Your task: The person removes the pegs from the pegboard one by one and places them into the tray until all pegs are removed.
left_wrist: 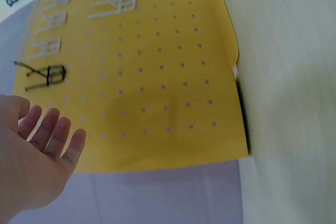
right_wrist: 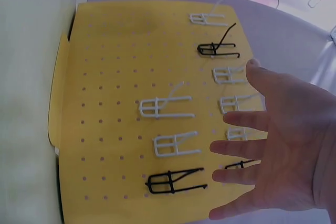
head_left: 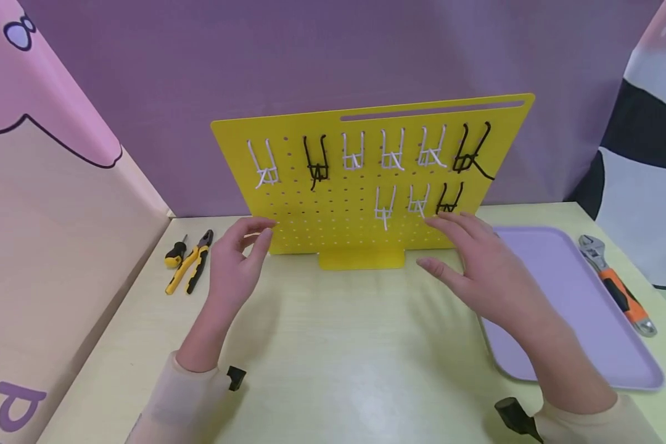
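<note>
Empty, with fingers loosely spread, your left hand (head_left: pixel 237 265) and right hand (head_left: pixel 485 271) flank the yellow pegboard (head_left: pixel 311 235), which stands on the table (head_left: pixel 333 345) bearing white hooks (head_left: pixel 393 154) and black hooks (head_left: pixel 318 169). In the head view your right hand overlaps the lower black hook (head_left: pixel 449 200), contact being unclear; a sideways brush could unseat it, and an uneven push might tip the board.

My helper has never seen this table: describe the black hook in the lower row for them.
Find the yellow pegboard at the back of the table. Follow the lower of its two hook rows to the right end, near the right hand. The black hook there is the only dark one in its row, beside two white hooks.
</note>
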The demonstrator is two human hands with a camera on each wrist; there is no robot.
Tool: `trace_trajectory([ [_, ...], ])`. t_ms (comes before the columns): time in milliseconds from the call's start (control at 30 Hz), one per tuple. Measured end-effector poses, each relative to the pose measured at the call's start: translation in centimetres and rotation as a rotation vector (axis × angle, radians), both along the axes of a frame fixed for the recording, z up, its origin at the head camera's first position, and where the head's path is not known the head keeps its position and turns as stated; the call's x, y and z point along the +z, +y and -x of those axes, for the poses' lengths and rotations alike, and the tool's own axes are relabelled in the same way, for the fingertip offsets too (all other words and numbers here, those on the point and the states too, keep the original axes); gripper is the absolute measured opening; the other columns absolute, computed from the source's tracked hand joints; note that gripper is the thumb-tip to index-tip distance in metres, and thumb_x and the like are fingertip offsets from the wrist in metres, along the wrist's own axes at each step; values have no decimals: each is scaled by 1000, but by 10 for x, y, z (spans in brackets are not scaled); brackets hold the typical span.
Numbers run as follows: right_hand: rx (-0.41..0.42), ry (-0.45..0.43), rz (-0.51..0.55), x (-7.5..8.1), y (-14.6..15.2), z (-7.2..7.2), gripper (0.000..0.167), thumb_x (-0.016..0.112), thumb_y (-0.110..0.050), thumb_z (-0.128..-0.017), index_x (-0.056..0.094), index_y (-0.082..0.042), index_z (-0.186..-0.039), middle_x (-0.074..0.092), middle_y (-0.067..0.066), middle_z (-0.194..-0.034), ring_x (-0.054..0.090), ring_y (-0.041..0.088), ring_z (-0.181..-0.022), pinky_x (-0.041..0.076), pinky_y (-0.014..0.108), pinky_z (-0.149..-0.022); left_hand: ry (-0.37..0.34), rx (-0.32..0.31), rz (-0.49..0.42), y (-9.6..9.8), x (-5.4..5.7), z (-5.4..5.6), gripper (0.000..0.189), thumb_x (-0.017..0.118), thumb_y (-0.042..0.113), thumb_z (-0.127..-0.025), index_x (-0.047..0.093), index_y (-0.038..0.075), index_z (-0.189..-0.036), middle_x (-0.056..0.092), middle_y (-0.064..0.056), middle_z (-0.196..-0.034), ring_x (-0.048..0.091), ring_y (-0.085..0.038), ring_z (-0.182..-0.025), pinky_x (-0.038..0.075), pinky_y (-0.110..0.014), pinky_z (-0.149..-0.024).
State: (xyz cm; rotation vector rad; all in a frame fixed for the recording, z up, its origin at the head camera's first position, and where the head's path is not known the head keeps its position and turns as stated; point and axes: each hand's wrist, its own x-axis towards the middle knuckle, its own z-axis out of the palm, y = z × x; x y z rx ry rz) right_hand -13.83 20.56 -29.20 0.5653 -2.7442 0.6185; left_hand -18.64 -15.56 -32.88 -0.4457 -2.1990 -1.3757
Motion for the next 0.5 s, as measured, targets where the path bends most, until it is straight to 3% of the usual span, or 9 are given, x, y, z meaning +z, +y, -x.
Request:
trace_trajectory([
  [267,-92,-16,64,4,16,6,42,57,-27,-105,54,-5,-141,50,20,-146,38,42,-139,31,64,-109,-121,115,-124,-10,0,16,20,61,19,-103,68,4,-115,67,-4,-112,60,-13,-105,51,-32,-94],
  [500,-162,108,159,7,22,6,29,58,-15,-102,63,-3,-128,62,19,-129,52,40,-125,41,61,-102,-133,164,-215,-16,0,27,24,60,23,-104,66,4,-118,65,-4,-112,61,-14,-103,52,-26,-91],
])
